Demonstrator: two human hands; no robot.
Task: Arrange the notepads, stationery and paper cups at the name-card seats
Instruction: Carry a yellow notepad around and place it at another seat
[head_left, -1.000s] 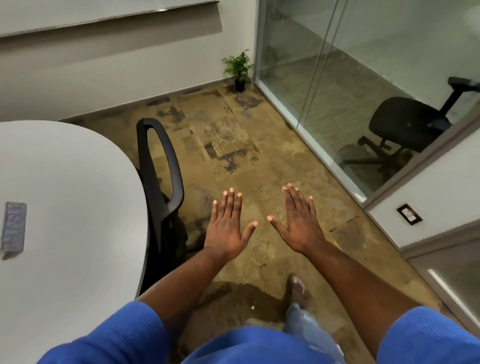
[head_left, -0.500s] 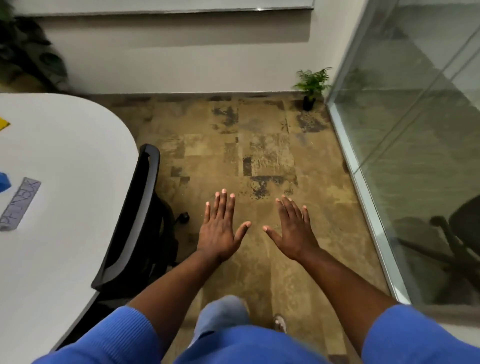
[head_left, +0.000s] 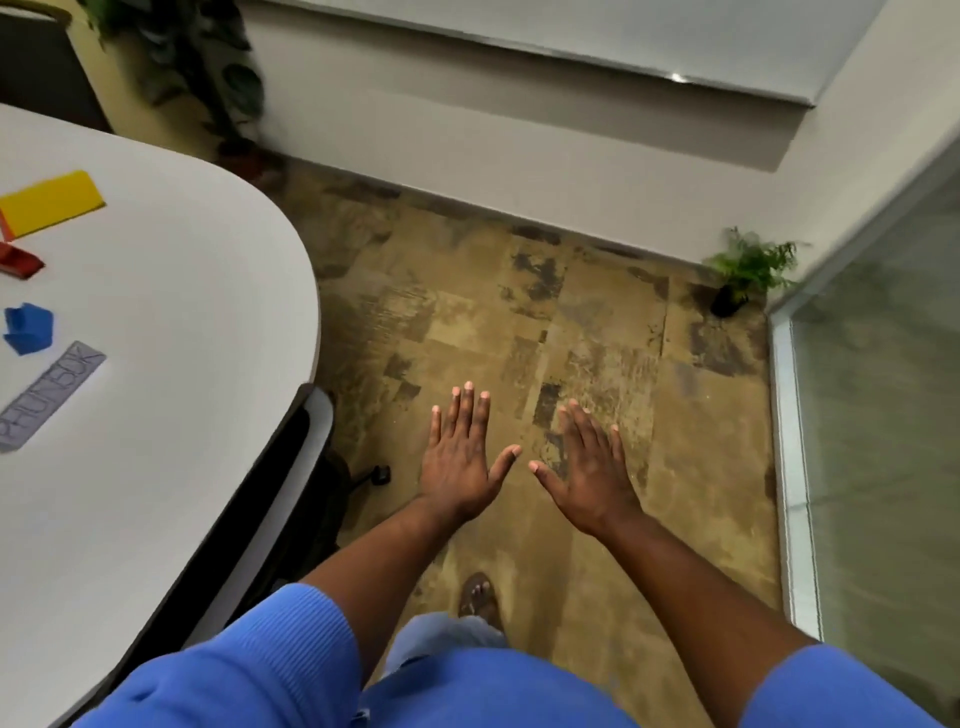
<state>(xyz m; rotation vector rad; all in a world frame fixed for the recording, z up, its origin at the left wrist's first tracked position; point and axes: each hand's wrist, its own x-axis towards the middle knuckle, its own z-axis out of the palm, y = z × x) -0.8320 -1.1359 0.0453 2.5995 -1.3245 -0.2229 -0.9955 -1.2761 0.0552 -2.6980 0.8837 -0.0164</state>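
My left hand (head_left: 462, 457) and my right hand (head_left: 584, 467) are stretched out flat over the floor, palms down, fingers apart, holding nothing. To their left is a white oval table (head_left: 171, 374). On it lie a grey name card (head_left: 49, 397), a blue item (head_left: 28, 328) just beyond it, a red item (head_left: 20, 260) and a yellow notepad (head_left: 52, 203) at the far left edge of view. No paper cups are in view.
A black office chair (head_left: 306, 467) is tucked under the table's near edge, close to my left arm. A small potted plant (head_left: 748, 270) stands in the corner by the glass wall (head_left: 883, 415). A larger plant (head_left: 202, 73) stands behind the table.
The view has swung left. More of the table has come into sight, with the yellow, red and blue items. Both hands stay flat and empty in front of me.
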